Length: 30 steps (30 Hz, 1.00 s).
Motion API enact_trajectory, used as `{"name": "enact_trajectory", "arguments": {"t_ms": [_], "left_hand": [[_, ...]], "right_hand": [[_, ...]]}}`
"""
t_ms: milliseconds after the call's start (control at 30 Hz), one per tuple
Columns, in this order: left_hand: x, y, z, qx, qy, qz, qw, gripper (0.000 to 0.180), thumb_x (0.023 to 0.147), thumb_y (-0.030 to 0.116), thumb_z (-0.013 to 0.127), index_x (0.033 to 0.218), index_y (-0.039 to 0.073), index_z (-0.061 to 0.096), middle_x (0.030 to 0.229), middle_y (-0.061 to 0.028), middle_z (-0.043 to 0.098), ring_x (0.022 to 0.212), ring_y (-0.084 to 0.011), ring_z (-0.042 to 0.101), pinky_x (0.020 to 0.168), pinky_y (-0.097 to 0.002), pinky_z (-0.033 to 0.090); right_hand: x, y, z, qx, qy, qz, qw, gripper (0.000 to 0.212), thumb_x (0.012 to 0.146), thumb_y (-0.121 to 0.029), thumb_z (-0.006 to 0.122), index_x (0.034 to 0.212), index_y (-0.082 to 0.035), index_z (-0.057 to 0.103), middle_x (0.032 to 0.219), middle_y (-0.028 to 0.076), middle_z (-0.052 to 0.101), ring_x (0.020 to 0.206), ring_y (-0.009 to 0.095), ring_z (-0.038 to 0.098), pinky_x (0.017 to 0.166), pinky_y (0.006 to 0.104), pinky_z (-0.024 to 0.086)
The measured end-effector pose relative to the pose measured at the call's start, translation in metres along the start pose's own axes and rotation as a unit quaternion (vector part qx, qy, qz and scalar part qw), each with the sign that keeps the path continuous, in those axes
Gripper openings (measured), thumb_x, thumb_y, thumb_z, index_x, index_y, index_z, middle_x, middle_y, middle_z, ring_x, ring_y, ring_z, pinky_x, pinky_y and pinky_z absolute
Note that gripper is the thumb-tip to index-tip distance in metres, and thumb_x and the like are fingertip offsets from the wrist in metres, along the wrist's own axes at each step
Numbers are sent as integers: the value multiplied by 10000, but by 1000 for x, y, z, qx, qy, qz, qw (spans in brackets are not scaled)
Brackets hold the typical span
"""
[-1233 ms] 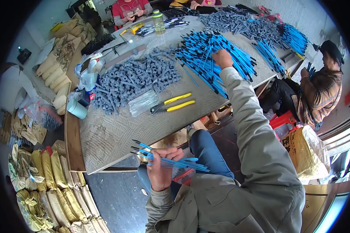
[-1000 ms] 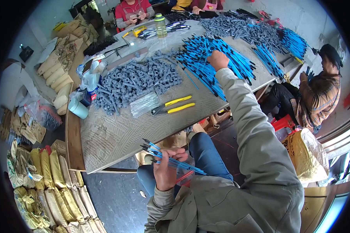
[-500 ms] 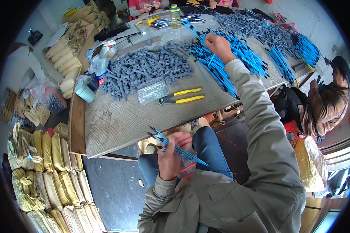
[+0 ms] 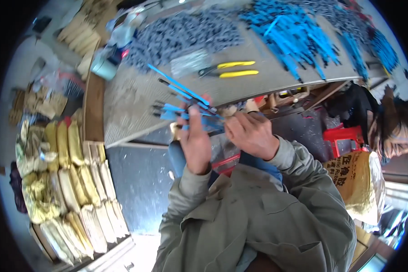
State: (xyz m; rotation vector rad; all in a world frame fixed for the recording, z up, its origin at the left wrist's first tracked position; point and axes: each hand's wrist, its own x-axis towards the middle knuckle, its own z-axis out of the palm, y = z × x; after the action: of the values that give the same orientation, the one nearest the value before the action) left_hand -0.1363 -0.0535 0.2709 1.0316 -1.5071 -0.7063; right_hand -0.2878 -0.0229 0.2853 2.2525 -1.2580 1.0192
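Observation:
Over my lap, just off the table's near edge, my left hand (image 4: 197, 145) is closed around a small bunch of thin blue rods (image 4: 171, 112) with black ends. The rods fan out to the upper left, with a pair angled above the rest. My right hand (image 4: 249, 133) meets the bunch from the other side, its fingers pinched at the rods' right-hand ends. Motion blur softens the fingertips. On the table, a large heap of similar blue rods (image 4: 290, 36) lies at the far right. Yellow-handled cutters (image 4: 238, 68) rest spread beside a bundle of clear thin strips (image 4: 190, 62).
Grey plastic parts (image 4: 181, 36) are heaped across the back of the table (image 4: 127, 104). A teal cup (image 4: 104, 68) stands at its left edge. Stacked packages (image 4: 79, 181) fill the left side. At right are a seated person (image 4: 390, 118), a red stool (image 4: 344, 136) and a large sack (image 4: 362, 181).
My right hand has come back from the blue rod heap to the bunch at my left hand. The left hand and bunch have risen slightly, and the whole view has tilted downward.

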Motion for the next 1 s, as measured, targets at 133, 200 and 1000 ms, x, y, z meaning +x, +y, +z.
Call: {"name": "enact_trajectory", "arguments": {"t_ms": [133, 200, 1000], "left_hand": [[4, 9, 1, -270, 28, -146, 951, 272, 954, 171, 459, 1150, -17, 463, 922, -83, 602, 802, -135, 568, 726, -283, 448], [6, 11, 3, -277, 69, -146, 947, 219, 937, 162, 496, 1083, -1, 494, 798, -35, 584, 680, -85, 533, 623, -246, 431], [-18, 36, -63, -503, -51, -99, 857, 254, 911, 349, 520, 984, 109, 483, 546, -93, 561, 677, -343, 650, 714, -556, 519]], "right_hand": [[-7, -14, 5, 23, 6, 25, 999, 186, 714, -95, 611, 756, -78, 431, 642, 34, 431, 511, 165, 531, 457, 288, 433], [-11, -17, 6, 42, 2, 55, 998, 185, 708, -80, 652, 813, -84, 499, 673, 42, 501, 549, 183, 570, 485, 299, 451], [-15, 339, -50, -354, -70, 286, 888, 116, 804, -197, 559, 858, -98, 582, 878, 105, 566, 867, 288, 595, 635, 427, 506]]}}
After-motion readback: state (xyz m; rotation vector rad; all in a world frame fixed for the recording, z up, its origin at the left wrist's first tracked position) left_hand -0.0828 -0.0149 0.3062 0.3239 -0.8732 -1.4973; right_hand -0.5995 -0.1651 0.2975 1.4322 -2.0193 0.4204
